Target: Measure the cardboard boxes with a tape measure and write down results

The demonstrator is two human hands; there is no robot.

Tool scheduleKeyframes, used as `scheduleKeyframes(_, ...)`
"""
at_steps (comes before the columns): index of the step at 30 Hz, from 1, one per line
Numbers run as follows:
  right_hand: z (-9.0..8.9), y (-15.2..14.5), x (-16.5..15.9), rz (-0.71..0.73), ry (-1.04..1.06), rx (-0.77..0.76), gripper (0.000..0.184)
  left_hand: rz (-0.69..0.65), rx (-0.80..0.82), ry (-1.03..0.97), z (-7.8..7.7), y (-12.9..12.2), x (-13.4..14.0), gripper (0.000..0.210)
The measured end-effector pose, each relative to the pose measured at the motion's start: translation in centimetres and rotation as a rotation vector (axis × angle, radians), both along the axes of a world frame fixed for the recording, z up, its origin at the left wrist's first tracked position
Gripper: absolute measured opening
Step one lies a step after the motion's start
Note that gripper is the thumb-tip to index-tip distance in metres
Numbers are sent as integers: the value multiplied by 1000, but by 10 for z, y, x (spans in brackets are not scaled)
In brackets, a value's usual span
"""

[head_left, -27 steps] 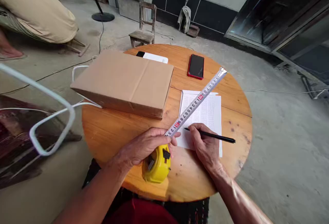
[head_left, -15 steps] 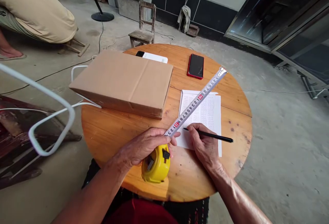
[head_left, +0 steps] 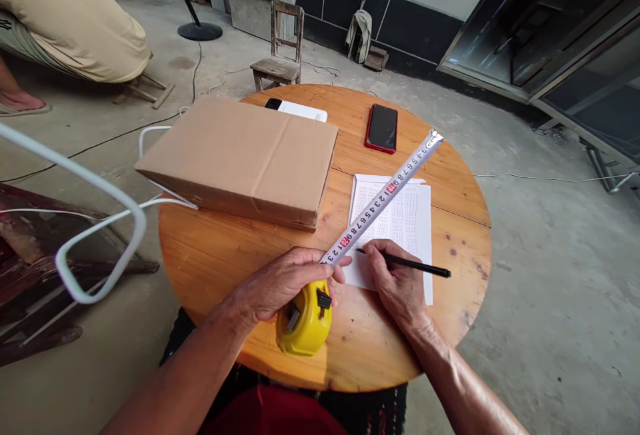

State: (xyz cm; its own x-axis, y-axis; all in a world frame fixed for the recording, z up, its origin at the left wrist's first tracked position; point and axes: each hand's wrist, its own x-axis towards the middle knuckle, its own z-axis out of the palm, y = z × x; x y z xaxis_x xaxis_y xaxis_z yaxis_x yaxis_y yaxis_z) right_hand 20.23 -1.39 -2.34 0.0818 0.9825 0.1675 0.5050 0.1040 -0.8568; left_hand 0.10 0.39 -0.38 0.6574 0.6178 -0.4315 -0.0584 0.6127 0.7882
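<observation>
My left hand is closed on a yellow tape measure, gripping the blade near the case mouth. The pulled-out blade slants up and right across a sheet of paper, its metal end beyond the paper's top edge. Rows of small writing cover the sheet. Between the fingers of my right hand is a black pen, its tip at the paper near the blade. To the left of the paper sits a closed cardboard box.
The round wooden table also bears a phone in a red case and a white device behind the box. A white tubular frame stands at the left. Beyond are a small wooden chair and a seated person's leg.
Almost nothing differs. The back end of the pen has shifted slightly left; both hands keep their grips, and the whole view has drifted a touch.
</observation>
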Motion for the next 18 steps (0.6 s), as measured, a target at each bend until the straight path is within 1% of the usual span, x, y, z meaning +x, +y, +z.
scheduleKeyframes(6,3,-1,-1,-22,0,5,19,-2,17,-1,0,0,0,21)
scheduleKeyframes(9,3,0,-1,-8,4,-10,20,-4,24,2,1,0,0,21)
scheduleKeyframes(18,5,-1,-2,-26,-15,-17,21,-2,9,-8,1,0,-1,20)
